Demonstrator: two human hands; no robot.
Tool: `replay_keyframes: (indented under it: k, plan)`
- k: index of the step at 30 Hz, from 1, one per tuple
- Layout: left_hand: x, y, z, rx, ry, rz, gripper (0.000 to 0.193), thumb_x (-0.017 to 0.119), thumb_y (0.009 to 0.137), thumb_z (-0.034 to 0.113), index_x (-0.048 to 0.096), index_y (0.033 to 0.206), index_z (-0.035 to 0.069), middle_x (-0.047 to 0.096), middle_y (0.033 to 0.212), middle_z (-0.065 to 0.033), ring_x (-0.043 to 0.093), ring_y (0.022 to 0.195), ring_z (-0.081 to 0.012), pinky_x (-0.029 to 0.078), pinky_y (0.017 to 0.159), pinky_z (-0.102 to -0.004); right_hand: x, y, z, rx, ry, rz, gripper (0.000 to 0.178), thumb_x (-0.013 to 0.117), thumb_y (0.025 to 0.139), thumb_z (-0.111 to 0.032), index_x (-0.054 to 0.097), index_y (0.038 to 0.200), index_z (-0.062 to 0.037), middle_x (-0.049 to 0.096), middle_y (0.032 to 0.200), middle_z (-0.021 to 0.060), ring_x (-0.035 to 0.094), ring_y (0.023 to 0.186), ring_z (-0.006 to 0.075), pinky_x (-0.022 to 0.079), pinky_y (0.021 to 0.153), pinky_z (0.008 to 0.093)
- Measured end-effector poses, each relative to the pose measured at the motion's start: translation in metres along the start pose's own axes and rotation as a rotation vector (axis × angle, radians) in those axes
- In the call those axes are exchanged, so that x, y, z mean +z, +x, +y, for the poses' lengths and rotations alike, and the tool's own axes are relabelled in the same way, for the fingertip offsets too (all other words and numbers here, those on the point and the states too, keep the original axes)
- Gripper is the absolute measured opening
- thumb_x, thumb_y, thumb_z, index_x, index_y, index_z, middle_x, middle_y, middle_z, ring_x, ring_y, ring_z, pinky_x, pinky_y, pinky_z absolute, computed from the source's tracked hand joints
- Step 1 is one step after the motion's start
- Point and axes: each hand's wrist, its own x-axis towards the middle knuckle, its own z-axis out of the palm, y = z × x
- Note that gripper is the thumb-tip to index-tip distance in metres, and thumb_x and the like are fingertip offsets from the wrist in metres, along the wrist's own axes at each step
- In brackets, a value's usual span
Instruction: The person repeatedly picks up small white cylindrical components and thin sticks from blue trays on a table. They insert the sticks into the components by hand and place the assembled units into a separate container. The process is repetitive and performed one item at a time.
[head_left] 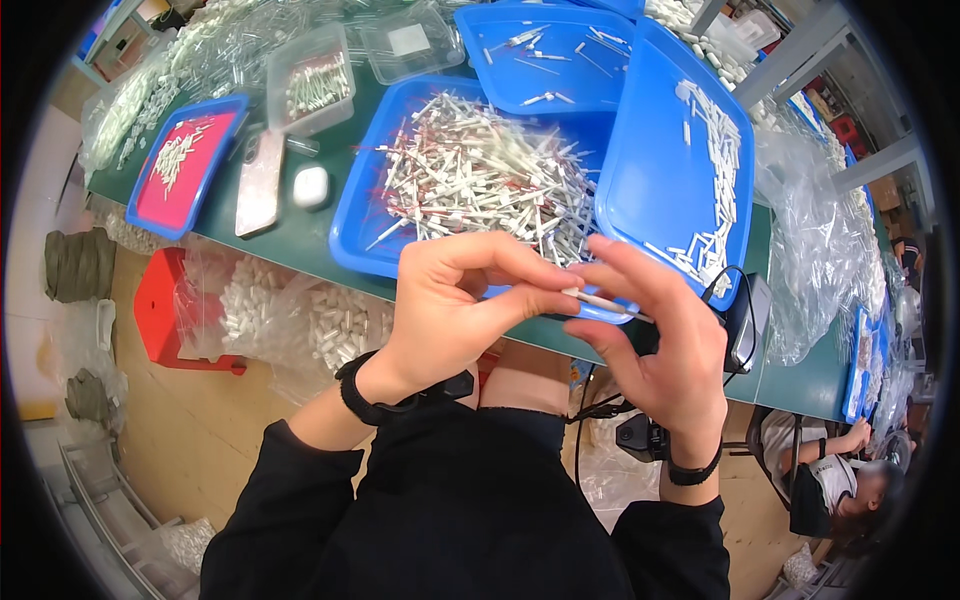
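Observation:
Over the near rim of the big blue tray (345,225), my two hands meet at a thin white stick (603,303) with a dark tip. Its left end is pinched between the thumb and index finger of my left hand (455,295). My right hand (665,335) curls round the other end, which rests among its fingers; the exact grip there is partly hidden. Just beyond my hands, a heap of similar white sticks (480,175), some with red parts, fills the big tray. A tilted blue tray (665,130) to the right holds many short white pieces (715,170).
Farther back are another blue tray (500,85) with a few sticks and a clear tub (348,105). To the left lie a phone (260,185), a white case (311,187) and a red-lined tray (165,215). Someone (840,480) sits at the lower right.

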Motion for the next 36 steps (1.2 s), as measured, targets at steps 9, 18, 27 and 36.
replay_keyframes:
  k: [9, 18, 27, 36]
  plan:
    - [-0.018, 0.034, 0.007, -0.144, 0.096, 0.035, 0.013, 0.065, 0.078, -0.004, 0.064, 0.091, -0.006, 0.067, 0.086, -0.0128, 0.065, 0.083, -0.0174, 0.053, 0.075, -0.0272, -0.002, 0.013, 0.026, 0.137, -0.075, 0.002, 0.023, 0.072, 0.075, -0.009, 0.064, 0.095, -0.0034, 0.066, 0.082, 0.0087, 0.062, 0.068, 0.0197, 0.048, 0.060, 0.0303]
    - [-0.192, 0.132, 0.019, -0.212, 1.454, 0.247, 0.035, 0.067, 0.076, 0.023, 0.066, 0.105, 0.003, 0.065, 0.102, -0.0192, 0.062, 0.096, -0.0325, 0.047, 0.085, -0.0387, -0.093, -0.007, 0.138, 0.696, -0.482, -0.297, 0.025, 0.068, 0.077, -0.021, 0.065, 0.087, 0.0023, 0.066, 0.077, 0.0144, 0.064, 0.071, 0.0230, 0.048, 0.065, 0.0326]
    - [-0.266, 0.171, -0.041, -0.203, 1.583, 0.170, 0.017, 0.070, 0.065, 0.013, 0.072, 0.081, 0.009, 0.068, 0.087, -0.0151, 0.065, 0.084, -0.0301, 0.051, 0.079, -0.0370, -0.067, -0.020, 0.172, 0.748, -0.452, -0.455, 0.018, 0.071, 0.064, -0.012, 0.064, 0.071, 0.0034, 0.062, 0.061, 0.0111, 0.062, 0.058, 0.0177, 0.048, 0.057, 0.0293]
    - [-0.266, 0.170, -0.042, -0.341, 1.673, 0.394, 0.022, 0.071, 0.060, 0.021, 0.069, 0.071, 0.002, 0.069, 0.078, -0.0147, 0.067, 0.075, -0.0290, 0.053, 0.069, -0.0344, -0.054, -0.017, 0.156, 0.721, -0.547, -0.230, 0.017, 0.063, 0.069, -0.018, 0.064, 0.078, -0.0037, 0.064, 0.071, 0.0112, 0.062, 0.069, 0.0247, 0.048, 0.064, 0.0339]
